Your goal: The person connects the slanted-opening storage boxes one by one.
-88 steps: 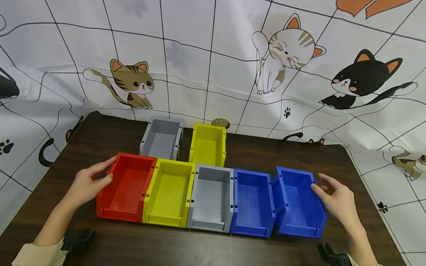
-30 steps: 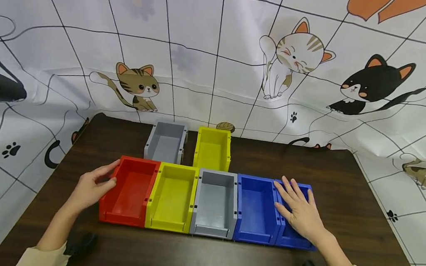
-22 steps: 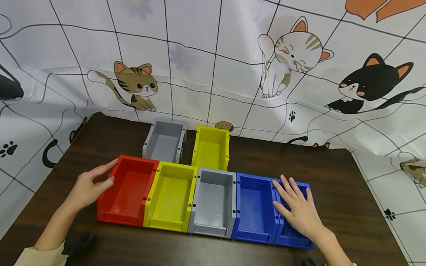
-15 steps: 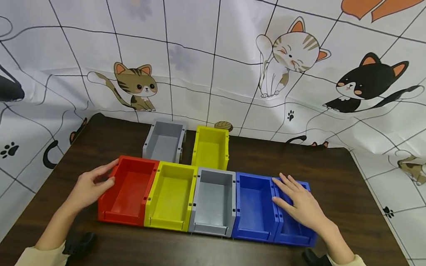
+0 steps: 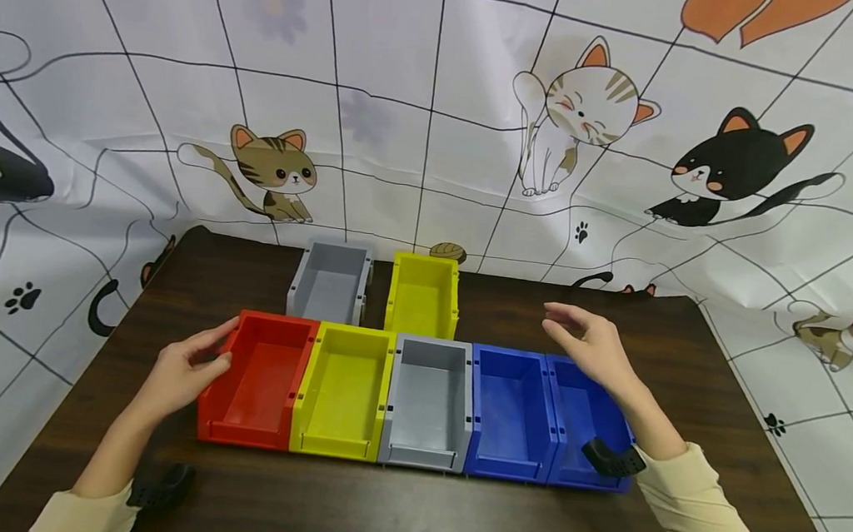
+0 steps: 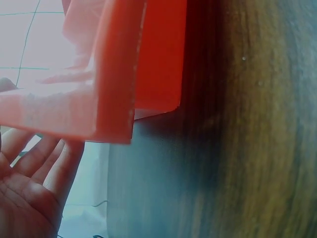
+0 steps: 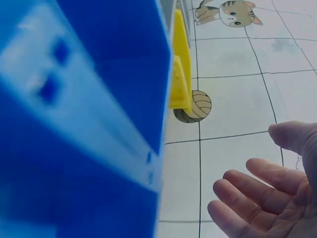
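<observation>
Five open-front plastic bins form a row: a red bin (image 5: 261, 378), a yellow bin (image 5: 344, 393), a grey bin (image 5: 427, 404), a blue bin (image 5: 511, 415) and a second blue bin (image 5: 581, 420) at the right end. My left hand (image 5: 180, 376) rests against the outer left wall of the red bin, its fingers fairly straight; the left wrist view shows the palm turned to that wall. My right hand (image 5: 592, 342) hovers over the back edge of the end blue bin, holding nothing, its fingers loosely bent. The two blue bins stand side by side.
Behind the row stand another grey bin (image 5: 331, 282) and another yellow bin (image 5: 422, 295). The dark wooden table (image 5: 377, 513) ends at a white cat-print curtain (image 5: 407, 131). Black bands (image 5: 610, 460) are worn on both wrists.
The end blue bin, earlier tilted and apart, now sits against its blue neighbour. My right hand has lifted from it and moved back. My left hand stays at the red bin.
</observation>
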The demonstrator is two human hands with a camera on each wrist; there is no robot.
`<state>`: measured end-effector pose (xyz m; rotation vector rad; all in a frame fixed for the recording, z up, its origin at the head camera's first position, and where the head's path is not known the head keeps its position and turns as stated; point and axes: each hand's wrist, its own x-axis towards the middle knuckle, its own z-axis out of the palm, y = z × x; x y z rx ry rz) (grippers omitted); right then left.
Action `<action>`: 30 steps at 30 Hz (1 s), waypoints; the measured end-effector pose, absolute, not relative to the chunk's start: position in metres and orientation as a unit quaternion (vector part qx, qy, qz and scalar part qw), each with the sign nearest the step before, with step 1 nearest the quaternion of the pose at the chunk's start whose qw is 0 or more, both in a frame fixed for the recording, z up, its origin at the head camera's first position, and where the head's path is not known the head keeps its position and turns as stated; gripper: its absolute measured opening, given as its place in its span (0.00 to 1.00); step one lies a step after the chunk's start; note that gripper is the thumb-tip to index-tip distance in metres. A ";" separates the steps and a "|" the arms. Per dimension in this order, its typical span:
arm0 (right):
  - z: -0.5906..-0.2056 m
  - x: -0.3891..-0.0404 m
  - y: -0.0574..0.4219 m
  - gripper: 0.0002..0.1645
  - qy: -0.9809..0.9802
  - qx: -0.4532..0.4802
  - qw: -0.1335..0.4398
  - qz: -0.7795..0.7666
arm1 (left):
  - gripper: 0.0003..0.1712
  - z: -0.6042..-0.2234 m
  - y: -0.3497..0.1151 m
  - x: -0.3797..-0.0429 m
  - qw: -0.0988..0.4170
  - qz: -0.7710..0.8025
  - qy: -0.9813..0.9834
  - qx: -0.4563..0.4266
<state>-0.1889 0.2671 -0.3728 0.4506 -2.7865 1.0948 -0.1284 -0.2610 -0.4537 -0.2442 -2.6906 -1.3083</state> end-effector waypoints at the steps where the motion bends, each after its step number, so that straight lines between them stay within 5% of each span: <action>1: -0.371 -0.193 0.265 0.21 -0.917 0.151 0.058 0.364 | 0.29 -0.454 -0.261 -0.129 0.070 -0.436 -0.894 -0.081; 30: -0.380 -0.275 0.169 0.33 -0.879 0.093 -0.127 0.450 | 0.29 -0.453 -0.261 -0.127 0.074 -0.439 -0.891 -0.084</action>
